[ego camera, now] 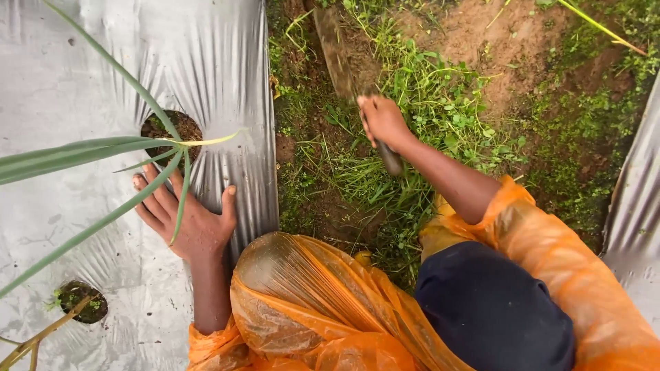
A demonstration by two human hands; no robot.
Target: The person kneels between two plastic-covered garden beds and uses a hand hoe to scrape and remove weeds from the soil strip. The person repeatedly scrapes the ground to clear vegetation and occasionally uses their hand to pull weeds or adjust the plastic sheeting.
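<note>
Right hand (382, 120) is gripping blade (337, 51) pointing away over weeds (426, 103); left hand (187, 218) is resting spread flat on sheet (69, 89), well apart.

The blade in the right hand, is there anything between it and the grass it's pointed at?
Nothing visible. The right hand grips the handle, and the blurred blade sits directly over the grass and soil beside the silver plastic sheet. The left hand rests flat on that sheet, off to the side.
</note>
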